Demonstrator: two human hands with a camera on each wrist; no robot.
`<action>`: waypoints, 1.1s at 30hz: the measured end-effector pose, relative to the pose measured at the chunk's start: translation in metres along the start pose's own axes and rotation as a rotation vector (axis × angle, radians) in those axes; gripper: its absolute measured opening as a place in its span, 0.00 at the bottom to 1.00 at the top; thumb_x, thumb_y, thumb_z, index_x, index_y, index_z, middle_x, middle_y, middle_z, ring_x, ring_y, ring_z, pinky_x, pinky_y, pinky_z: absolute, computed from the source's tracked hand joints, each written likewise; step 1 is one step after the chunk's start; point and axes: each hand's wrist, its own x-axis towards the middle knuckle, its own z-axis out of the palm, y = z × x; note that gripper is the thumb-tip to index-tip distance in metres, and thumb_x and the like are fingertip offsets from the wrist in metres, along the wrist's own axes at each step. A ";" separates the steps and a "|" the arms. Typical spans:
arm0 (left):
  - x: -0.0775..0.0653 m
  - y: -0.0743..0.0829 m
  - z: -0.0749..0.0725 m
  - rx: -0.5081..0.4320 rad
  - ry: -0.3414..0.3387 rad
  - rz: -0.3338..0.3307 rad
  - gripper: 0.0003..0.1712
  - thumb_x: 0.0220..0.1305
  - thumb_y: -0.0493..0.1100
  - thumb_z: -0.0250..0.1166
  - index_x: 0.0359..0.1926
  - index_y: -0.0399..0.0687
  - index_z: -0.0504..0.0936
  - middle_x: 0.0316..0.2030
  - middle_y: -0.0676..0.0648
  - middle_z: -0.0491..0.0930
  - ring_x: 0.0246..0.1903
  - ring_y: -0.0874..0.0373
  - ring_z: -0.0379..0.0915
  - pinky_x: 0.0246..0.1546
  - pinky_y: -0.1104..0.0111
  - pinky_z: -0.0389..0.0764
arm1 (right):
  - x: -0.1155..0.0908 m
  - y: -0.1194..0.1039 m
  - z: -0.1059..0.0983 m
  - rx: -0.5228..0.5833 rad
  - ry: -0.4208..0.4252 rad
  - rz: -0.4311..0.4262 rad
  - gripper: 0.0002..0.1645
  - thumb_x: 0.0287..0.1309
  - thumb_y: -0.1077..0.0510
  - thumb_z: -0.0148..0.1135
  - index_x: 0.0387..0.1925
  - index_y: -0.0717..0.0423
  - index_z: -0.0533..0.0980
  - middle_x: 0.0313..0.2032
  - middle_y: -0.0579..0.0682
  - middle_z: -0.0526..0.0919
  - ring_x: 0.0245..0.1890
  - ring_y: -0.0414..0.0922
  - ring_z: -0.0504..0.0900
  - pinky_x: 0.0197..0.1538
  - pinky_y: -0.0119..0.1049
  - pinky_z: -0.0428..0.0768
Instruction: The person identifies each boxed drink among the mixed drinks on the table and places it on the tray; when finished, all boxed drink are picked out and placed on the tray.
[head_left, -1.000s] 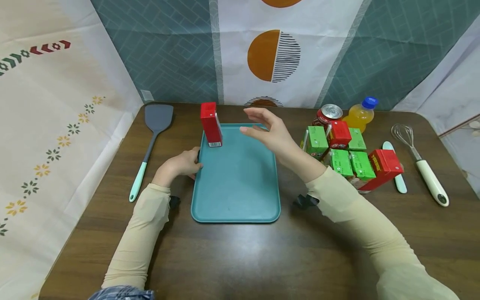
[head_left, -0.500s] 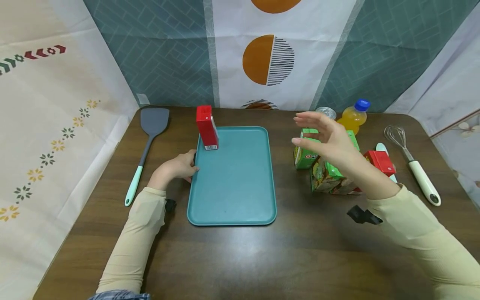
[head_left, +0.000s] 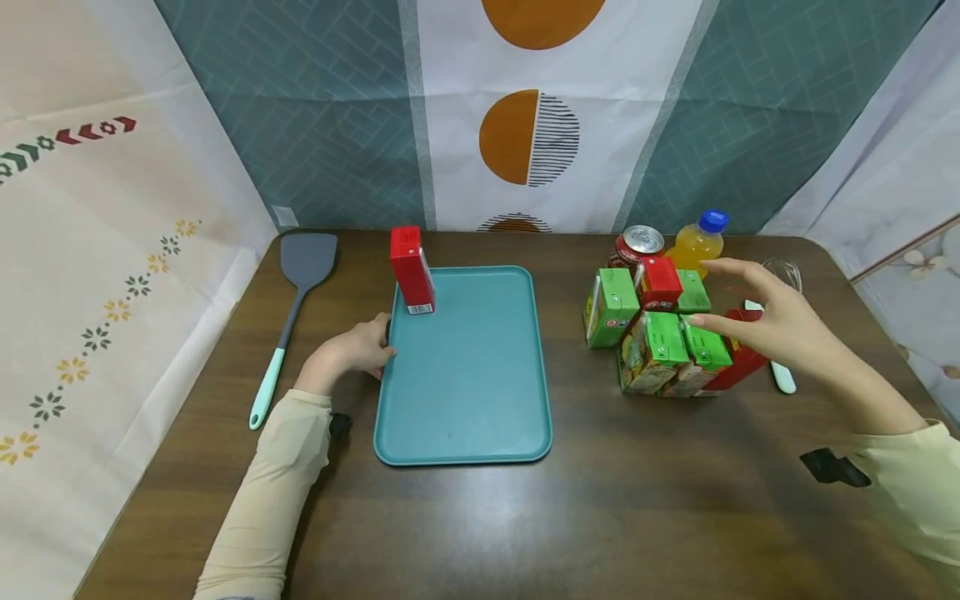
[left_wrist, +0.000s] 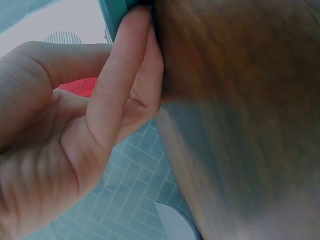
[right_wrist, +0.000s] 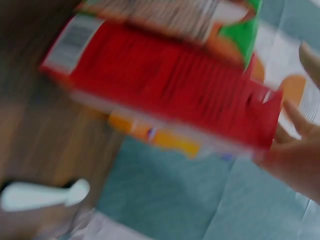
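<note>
L hand (head_left: 349, 354) on tray (head_left: 465, 375), R (head_left: 780, 321) nr cartons (head_left: 666, 335)

Before you on the table (head_left: 480, 533), a tray (head_left: 465, 383) has your left hand (head_left: 348, 354) at its left edge, a carton (head_left: 414, 275) standing at its far left corner, a turner (head_left: 308, 260) further left, and grouped cartons (head_left: 664, 337) to its right, with a can (head_left: 642, 242) and a bottle (head_left: 696, 243) behind them.
</note>
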 end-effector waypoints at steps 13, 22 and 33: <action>-0.001 0.000 0.003 -0.024 0.005 0.012 0.38 0.60 0.35 0.50 0.63 0.32 0.38 0.27 0.39 0.67 0.24 0.55 0.74 0.25 0.67 0.79 | -0.016 0.064 -0.006 0.150 -0.177 -0.182 0.49 0.38 0.68 0.67 0.63 0.52 0.54 0.54 0.46 0.64 0.45 0.31 0.69 0.37 0.21 0.74; 0.002 -0.001 0.002 -0.038 0.007 0.020 0.38 0.60 0.34 0.50 0.63 0.31 0.38 0.35 0.36 0.70 0.26 0.55 0.75 0.25 0.67 0.79 | -0.012 0.078 -0.006 0.102 -0.147 -0.164 0.43 0.30 0.66 0.72 0.53 0.56 0.63 0.43 0.44 0.71 0.36 0.35 0.73 0.31 0.27 0.77; -0.005 0.002 0.000 -0.022 0.002 0.035 0.37 0.60 0.34 0.51 0.62 0.28 0.39 0.36 0.34 0.69 0.23 0.55 0.75 0.24 0.67 0.79 | -0.019 0.068 -0.023 0.074 -0.030 -0.104 0.44 0.28 0.65 0.73 0.53 0.55 0.65 0.38 0.41 0.74 0.32 0.33 0.75 0.28 0.27 0.77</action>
